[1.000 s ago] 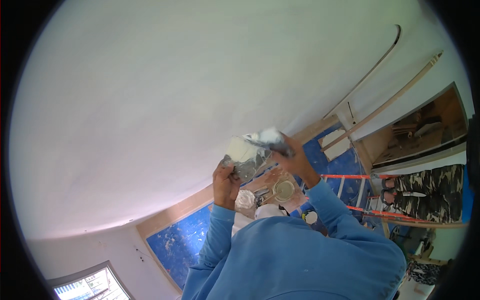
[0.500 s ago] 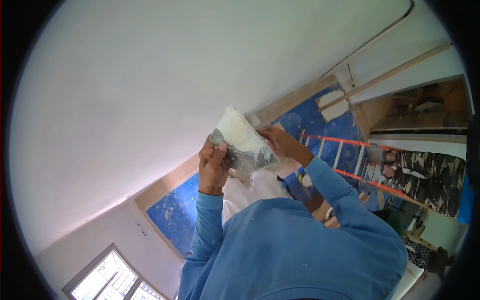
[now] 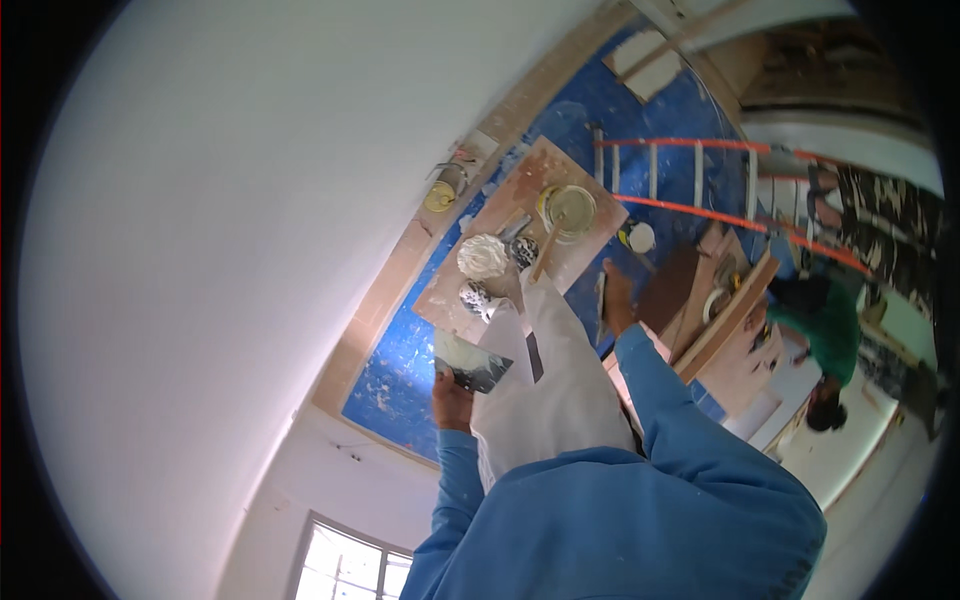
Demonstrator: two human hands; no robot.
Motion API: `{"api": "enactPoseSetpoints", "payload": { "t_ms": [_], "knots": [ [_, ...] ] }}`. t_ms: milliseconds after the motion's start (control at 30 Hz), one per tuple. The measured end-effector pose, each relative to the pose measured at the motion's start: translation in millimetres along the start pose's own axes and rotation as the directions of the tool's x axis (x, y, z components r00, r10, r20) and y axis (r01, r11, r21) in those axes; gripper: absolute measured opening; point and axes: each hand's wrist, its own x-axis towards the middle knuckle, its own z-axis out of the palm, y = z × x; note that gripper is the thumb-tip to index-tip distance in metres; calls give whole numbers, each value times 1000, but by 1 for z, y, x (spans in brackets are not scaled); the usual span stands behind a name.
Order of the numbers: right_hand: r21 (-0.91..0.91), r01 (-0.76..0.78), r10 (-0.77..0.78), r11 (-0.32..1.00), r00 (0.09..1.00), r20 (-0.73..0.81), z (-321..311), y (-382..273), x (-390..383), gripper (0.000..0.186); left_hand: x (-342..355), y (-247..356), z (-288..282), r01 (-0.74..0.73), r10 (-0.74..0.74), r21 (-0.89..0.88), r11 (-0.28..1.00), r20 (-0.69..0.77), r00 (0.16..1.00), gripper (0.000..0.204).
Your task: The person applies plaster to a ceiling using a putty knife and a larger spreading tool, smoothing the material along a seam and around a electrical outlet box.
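Note:
Low in front of my white trousers, my left hand grips a flat rectangular plate, smeared with white plaster on a dark grey face. Beside my right thigh, my right hand is closed on a thin flat blade, seen nearly edge-on; its exact kind does not show. Below, my speckled black-and-white shoes are on or over a brown board. Around them are a mound of white plaster and a round bucket with a wooden stick leaning in it.
A pale wall rises at my left above blue floor sheeting. A yellowish can stands by the wall. An orange-railed ladder lies across the right, near a person in camouflage trousers and another in green.
My hands have come down and apart, the left keeping the plate, the right now beside my thigh. The view has tilted toward the floor, bringing the board and bucket into sight.

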Motion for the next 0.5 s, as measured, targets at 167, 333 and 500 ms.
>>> {"api": "enactPoseSetpoints", "payload": {
  "t_ms": [167,333,500],
  "knots": [
    [-609,483,-523,629,842,128,18,95,66,29,20,-45,-50,286,-265,150,946,-147,953,39],
    [-611,622,-482,489,777,405,28,173,209,31,54,-60,-76,360,-347,63,931,-154,925,40],
    [-170,44,26,984,923,384,51,158,248,32,85,-68,-60,378,-376,-15,925,-155,914,43]
  ]
}}
